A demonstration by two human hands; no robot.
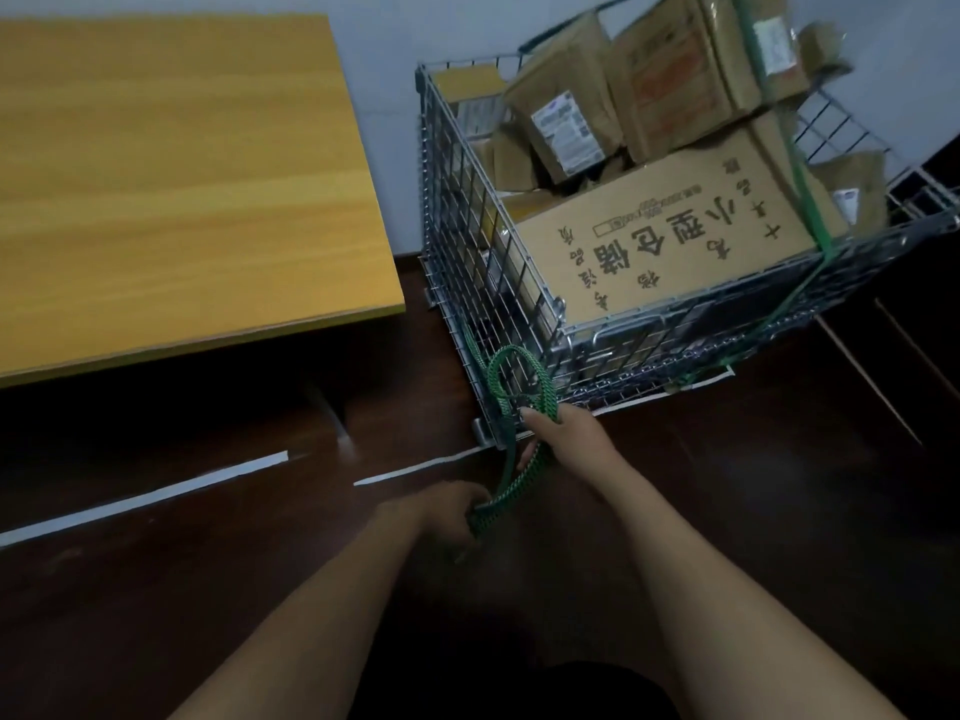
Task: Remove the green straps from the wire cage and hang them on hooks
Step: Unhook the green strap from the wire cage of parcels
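Note:
A wire cage full of cardboard boxes stands on the dark floor at the upper right. One green strap runs over the boxes and down the cage's front right side. A second green strap hangs loose at the cage's near corner, looped above my hands. My right hand grips this strap just below the loop. Lower down, my left hand holds the strap's end in curled fingers. No hooks are in view.
A yellow wooden table fills the upper left, its edge close to the cage. White tape lines mark the dark floor. A pale wall stands behind the cage.

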